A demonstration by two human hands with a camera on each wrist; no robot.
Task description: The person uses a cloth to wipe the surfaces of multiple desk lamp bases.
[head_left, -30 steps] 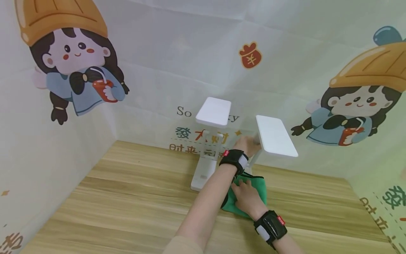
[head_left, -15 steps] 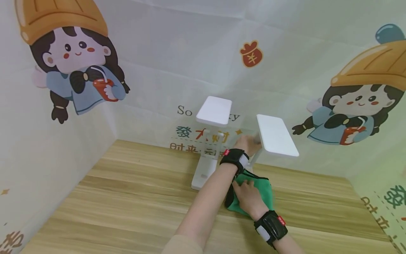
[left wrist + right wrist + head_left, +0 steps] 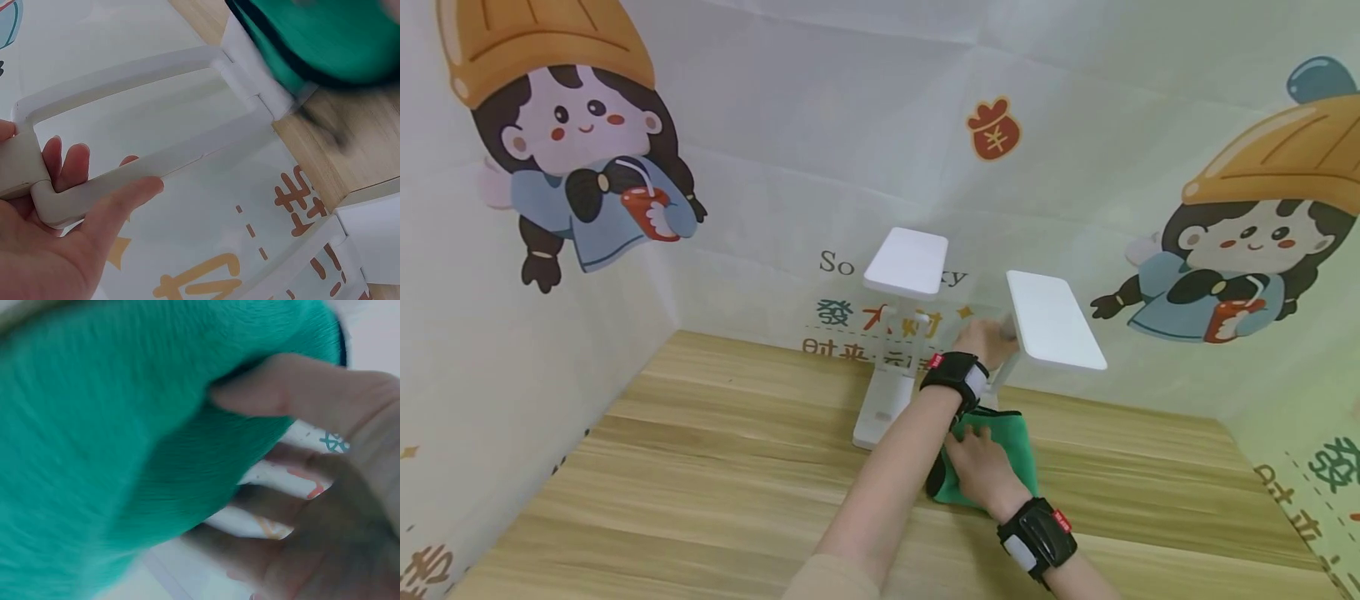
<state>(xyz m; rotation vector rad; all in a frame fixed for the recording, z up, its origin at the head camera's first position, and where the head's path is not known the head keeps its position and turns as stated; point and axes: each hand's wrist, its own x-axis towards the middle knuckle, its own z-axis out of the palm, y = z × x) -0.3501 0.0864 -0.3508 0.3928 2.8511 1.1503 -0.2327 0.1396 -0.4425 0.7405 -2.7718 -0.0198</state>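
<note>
Two white folding phone stands, each with a flat panel on top, stand at the back of the table. My left hand [image 3: 981,343] grips the hinged frame [image 3: 125,81] of the right stand [image 3: 1054,321], close under its panel. In the left wrist view the thumb lies along one bar and fingertips show through the opening. A green cloth [image 3: 1018,450] with black edging is pinched in my right hand [image 3: 983,468], thumb on one side and fingers on the other in the right wrist view. The cloth overlaps the right stand's base, mostly hiding it.
The left stand [image 3: 906,262] is close beside my left forearm, its base [image 3: 874,417] flat on the wood-grain table [image 3: 722,483]. Behind the stands rises a printed cloth backdrop [image 3: 820,158], which also runs along both sides. Each wrist wears a black strap [image 3: 1037,542].
The green cloth shifts to the right, then back to the left, with small movements of my right hand. My left hand keeps its grip on the right stand, which stays in place.
</note>
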